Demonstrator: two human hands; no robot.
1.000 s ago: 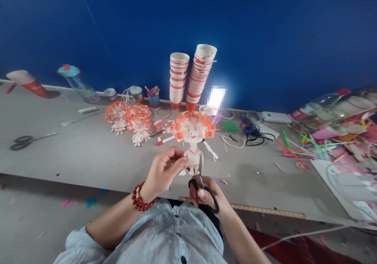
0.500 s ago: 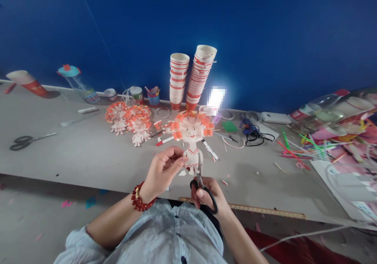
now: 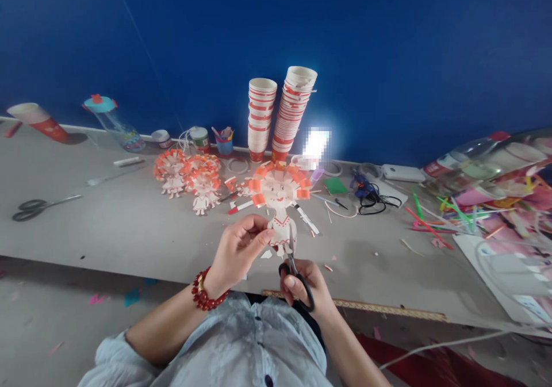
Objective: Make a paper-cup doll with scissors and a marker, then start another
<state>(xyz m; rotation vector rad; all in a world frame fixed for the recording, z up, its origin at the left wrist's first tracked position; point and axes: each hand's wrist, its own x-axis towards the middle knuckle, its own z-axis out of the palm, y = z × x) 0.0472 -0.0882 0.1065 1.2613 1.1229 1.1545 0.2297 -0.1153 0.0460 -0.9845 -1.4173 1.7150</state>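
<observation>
Grey table (image 3: 129,232), cup stacks (image 3: 261,117) behind paper doll (image 3: 280,202)

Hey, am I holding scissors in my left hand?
No, your left hand pinches the paper doll, and the scissors are in your right hand.

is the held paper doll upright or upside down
Upright: the paper doll in the left hand has its orange-fringed head on top, feet below.
</observation>
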